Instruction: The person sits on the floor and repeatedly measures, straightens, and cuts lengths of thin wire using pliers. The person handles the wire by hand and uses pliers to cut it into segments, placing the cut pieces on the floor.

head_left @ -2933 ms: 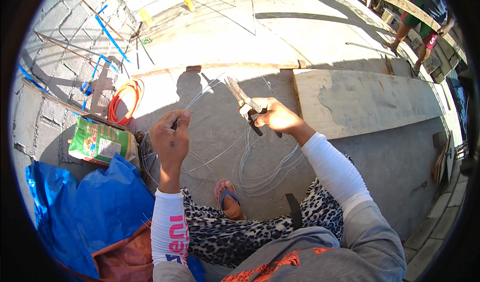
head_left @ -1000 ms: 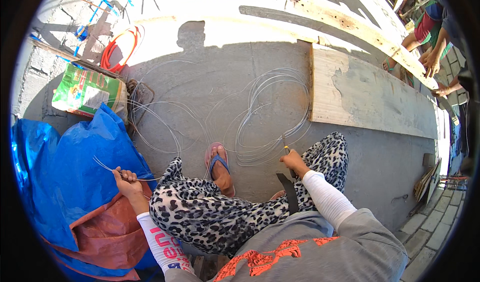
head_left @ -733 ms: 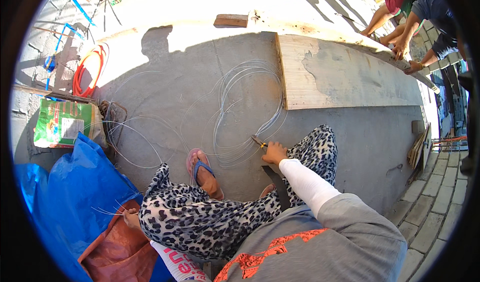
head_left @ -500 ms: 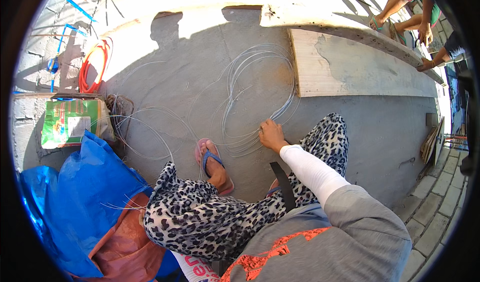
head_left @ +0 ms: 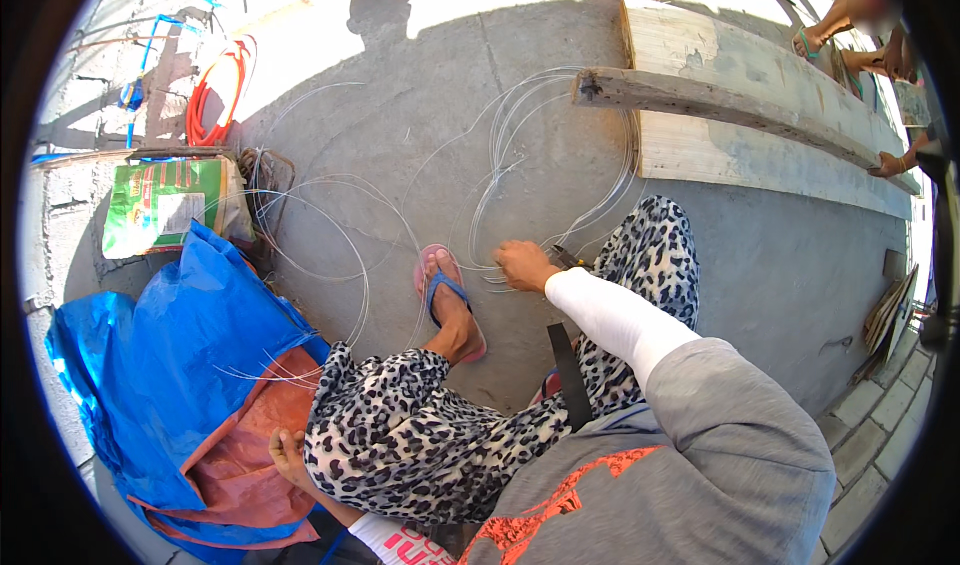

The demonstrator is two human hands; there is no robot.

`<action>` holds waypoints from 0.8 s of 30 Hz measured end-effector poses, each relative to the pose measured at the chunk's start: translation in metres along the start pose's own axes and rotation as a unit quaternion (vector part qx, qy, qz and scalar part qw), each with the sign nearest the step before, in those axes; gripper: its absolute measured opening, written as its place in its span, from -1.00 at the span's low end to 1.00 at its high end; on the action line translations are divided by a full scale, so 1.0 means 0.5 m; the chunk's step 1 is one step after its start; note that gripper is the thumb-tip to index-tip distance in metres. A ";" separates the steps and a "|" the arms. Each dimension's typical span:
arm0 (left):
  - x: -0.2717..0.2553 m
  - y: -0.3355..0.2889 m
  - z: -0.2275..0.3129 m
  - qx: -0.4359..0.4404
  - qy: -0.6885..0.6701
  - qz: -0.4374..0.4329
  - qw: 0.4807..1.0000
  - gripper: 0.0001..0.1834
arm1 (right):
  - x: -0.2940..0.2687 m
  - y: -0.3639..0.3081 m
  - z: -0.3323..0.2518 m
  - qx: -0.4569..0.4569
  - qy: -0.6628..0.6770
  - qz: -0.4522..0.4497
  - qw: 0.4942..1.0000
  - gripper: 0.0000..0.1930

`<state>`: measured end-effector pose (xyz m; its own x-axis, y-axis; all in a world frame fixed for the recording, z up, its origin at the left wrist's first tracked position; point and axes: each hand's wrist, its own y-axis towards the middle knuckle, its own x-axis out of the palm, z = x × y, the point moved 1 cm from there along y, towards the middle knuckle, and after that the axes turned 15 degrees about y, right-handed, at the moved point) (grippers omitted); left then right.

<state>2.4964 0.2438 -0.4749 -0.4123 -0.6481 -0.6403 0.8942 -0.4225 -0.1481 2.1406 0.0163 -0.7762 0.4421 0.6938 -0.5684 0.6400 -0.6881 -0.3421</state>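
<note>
A large loose coil of thin silvery wire (head_left: 484, 180) lies on the grey floor in front of me. At its near side my right hand (head_left: 524, 266) is closed, with strands of the wire at its fingertips. A dark tool with a yellowish part (head_left: 568, 258), its kind unclear, shows just beside the right wrist. My left hand (head_left: 288, 457) is low on the left against the orange underside of a blue tarp (head_left: 170, 355). Its fingers look curled, but my leg hides part of it, and I cannot make out what it holds. Cut wire ends (head_left: 268, 373) stick out above it.
A green bag (head_left: 150, 208) and an orange hose coil (head_left: 213, 95) stand at the left. At the upper right a long wooden beam (head_left: 730, 105) crosses a wide board (head_left: 780, 175), with another person's hand (head_left: 888, 165) at its far end. My sandalled foot (head_left: 447, 300) is beside the wire.
The beam has come nearer, its end now over the wire coil. My right hand has shifted slightly left and a tool now shows beside it. My left hand has come into view.
</note>
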 end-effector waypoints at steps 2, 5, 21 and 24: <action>-0.010 -0.024 0.077 0.010 0.015 0.010 1.000 -0.75 | -0.018 0.004 -0.024 -0.035 0.040 0.016 0.998 -0.79; 0.000 -0.064 0.208 0.111 0.077 0.006 0.991 -0.72 | -0.052 -0.013 -0.041 -0.034 0.059 0.026 0.997 -0.81; 0.622 -0.001 0.299 0.431 0.561 -0.330 0.626 -0.62 | 0.002 -0.148 -0.262 -0.204 0.306 0.122 0.922 -0.89; 0.619 0.044 0.269 0.302 0.574 -0.426 0.630 -0.63 | -0.030 -0.132 -0.298 -0.216 0.209 0.185 0.936 -0.88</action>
<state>2.3650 -0.0512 -0.5751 0.0110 0.7167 -0.6973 0.0603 -0.6965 -0.7150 2.1853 0.0830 -0.6338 0.8328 0.5102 -0.2145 0.5492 -0.8100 0.2057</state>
